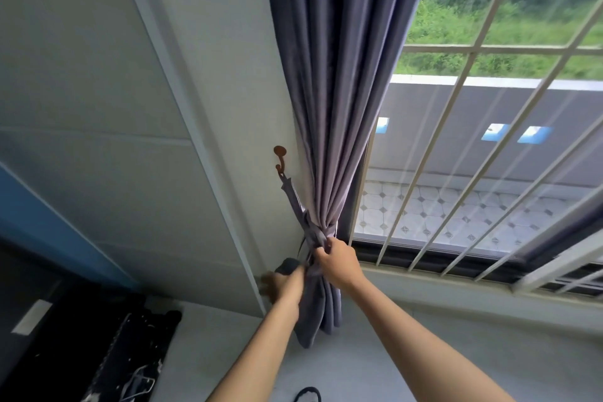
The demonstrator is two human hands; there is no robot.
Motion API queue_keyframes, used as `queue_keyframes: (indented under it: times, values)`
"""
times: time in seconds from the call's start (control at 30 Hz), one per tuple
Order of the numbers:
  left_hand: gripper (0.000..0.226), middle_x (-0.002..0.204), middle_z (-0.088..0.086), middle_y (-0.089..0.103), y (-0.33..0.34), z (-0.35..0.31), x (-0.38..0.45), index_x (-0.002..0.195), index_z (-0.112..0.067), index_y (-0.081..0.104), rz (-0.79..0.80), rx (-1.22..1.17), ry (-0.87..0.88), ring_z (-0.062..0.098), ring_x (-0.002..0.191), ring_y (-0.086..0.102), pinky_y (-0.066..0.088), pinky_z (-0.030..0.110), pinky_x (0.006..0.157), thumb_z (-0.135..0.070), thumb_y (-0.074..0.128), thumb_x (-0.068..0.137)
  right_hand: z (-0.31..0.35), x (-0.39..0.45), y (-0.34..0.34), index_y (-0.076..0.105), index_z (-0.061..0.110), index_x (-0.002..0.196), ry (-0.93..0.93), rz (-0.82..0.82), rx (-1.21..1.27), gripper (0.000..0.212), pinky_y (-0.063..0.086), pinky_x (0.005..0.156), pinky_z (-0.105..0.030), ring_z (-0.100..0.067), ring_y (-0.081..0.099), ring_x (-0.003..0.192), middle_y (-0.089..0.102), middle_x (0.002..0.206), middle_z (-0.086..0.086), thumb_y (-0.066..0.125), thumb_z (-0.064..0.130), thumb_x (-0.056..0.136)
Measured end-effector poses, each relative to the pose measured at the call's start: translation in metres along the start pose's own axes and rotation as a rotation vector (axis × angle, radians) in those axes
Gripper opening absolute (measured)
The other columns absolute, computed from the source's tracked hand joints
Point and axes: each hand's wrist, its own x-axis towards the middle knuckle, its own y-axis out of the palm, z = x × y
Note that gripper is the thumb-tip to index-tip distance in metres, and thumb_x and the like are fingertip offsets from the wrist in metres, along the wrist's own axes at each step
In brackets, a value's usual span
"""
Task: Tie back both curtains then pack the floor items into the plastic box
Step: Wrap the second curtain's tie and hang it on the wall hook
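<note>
A grey-purple curtain (339,75) hangs at the left side of the window, gathered into a tight bunch low down. A tieback strap (293,202) of the same cloth runs from a brown wall hook (280,158) down to the bunch. My right hand (337,259) grips the strap and the gathered cloth from the window side. My left hand (287,277) is blurred, pressed against the bunch from the wall side, its fingers closed on the strap's end. Below the hands the curtain's tail (318,313) hangs loose.
The window has white bars (456,147) and a dark sill (424,258). A white wall panel (202,147) stands left of the curtain. Black items (130,352) lie on the floor at lower left. A dark cable loop (308,393) shows at the bottom edge.
</note>
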Motion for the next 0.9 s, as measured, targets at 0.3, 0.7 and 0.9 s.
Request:
queue_keyframes:
  times: [0.3,0.7,0.9]
  values:
    - [0.074,0.122,-0.002,0.054,0.005,-0.079,-0.036,0.129,-0.02,0.045,0.126,0.341,1.035,0.017,0.112,0.052,0.044,0.031,0.091,-0.048,0.075,0.067,-0.006,0.001,-0.008,0.051,0.012,0.09,-0.106,0.06,-0.288,0.019,0.044,0.057,-0.035,-0.032,0.059,0.073,0.064,0.083,-0.011,0.047,0.026,0.078]
    - [0.043,0.103,0.005,0.068,0.008,-0.13,-0.009,0.113,-0.009,0.063,0.523,0.513,0.821,0.022,0.097,0.064,0.046,0.025,0.076,-0.029,0.076,0.077,-0.039,0.002,-0.089,0.053,0.023,0.091,-0.119,0.049,-0.321,0.015,0.045,0.069,-0.032,-0.021,0.057,0.08,0.068,0.095,-0.006,0.049,0.008,0.09]
    - [0.047,0.107,0.006,0.069,0.007,-0.133,-0.003,0.117,-0.008,0.062,0.589,0.478,0.792,0.022,0.101,0.064,0.05,0.031,0.087,-0.028,0.077,0.077,-0.042,0.013,-0.119,0.072,0.022,0.096,-0.289,0.084,-0.377,0.013,0.048,0.079,-0.031,-0.016,0.061,0.086,0.071,0.091,0.003,0.06,0.026,0.091]
